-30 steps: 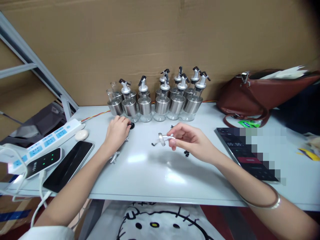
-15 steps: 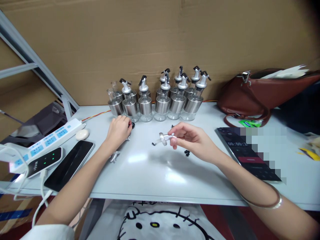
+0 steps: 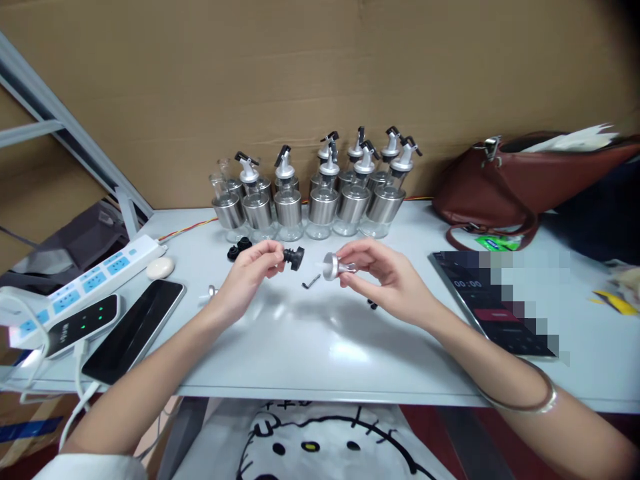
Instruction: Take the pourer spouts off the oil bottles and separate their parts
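Head view: two bare hands work over a pale table, close but apart. Left-hand fingertips [image 3: 277,257] are pinched on a black ribbed stopper [image 3: 295,258], held in the middle. Fingers of the right hand [image 3: 387,275] are closed around a silver pourer top [image 3: 331,267], its round collar facing the stopper across a small gap. Between and below lies a small black-tipped lever [image 3: 311,282]. Behind stand steel-sleeved glass bottles [image 3: 323,210], most wearing pourers; more black stoppers [image 3: 243,245] sit beyond the left hand [image 3: 245,277].
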Demonstrator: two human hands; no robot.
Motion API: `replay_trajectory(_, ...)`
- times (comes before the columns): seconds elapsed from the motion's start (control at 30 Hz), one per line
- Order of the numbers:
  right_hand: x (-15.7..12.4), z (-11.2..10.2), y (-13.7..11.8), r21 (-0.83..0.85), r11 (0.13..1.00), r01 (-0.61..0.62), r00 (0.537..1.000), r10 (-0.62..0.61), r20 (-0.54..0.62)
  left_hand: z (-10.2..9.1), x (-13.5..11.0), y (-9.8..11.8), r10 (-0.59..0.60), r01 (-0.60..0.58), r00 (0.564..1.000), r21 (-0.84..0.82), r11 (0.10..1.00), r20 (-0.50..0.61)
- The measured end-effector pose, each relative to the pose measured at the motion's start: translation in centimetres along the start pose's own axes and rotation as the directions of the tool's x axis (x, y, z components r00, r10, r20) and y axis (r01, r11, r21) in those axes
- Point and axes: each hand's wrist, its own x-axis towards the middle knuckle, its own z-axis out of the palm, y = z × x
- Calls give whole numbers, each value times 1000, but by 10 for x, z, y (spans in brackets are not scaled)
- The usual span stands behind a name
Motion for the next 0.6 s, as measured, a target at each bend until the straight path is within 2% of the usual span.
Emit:
replay_trajectory(0.07, -2, 2, 2, -68, 997, 32, 1000, -32, 1, 9, -5, -1, -61, 65, 997, -135, 989, 36)
replay_trajectory(0.17, -4, 4, 5, -143, 986, 90, 995, -97, -38, 17, -10, -4, -126, 145, 987, -222, 964, 96)
replay_trajectory(0.27, -5, 4, 7, -179, 976, 123, 991, -132, -37, 19, -12, -6, -156, 184, 979, -231, 955, 134)
replay_trajectory(0.47, -6, 4, 7, -195, 972, 133, 990, -139, -16, 18, -12, -5, -141, 172, 978, -217, 961, 152)
replay_trajectory(0.6, -6, 4, 7, -191, 976, 104, 993, -111, -28, 16, -10, -10, -129, 189, 961, -241, 952, 245)
